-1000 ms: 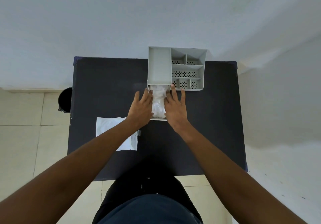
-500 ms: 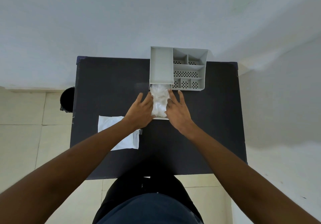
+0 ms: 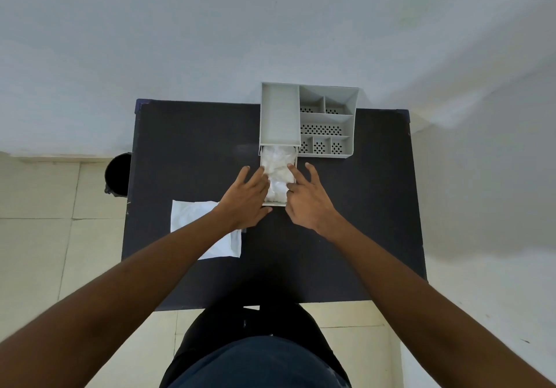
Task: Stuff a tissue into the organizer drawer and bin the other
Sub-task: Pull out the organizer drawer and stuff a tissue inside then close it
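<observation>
Tissue (image 3: 278,174), crumpled and white, fills the pulled-out drawer (image 3: 274,204) at the front left of the grey organizer (image 3: 307,119). From my feed I see both hands at the drawer's near end. The left hand (image 3: 245,199) lies against the drawer's left wall, fingers spread and loose, its grip open and holding nothing; the fingertips reach the edge of the tissue. The right hand (image 3: 308,201) sits on the drawer's right side, also with an open grip, its index finger (image 3: 292,171) pressing down on the tissue while the other fingers splay out over the desk (image 3: 186,152). The second tissue (image 3: 192,219) lies flat on the desk, near its left edge, partly under the left forearm. A black bin (image 3: 118,174) stands on the tiled floor (image 3: 36,201) just beside the desk's left edge. The organizer sits at the far edge of the desk, against the white wall (image 3: 210,32), its open compartments with perforated bottoms to the right of the drawer.
</observation>
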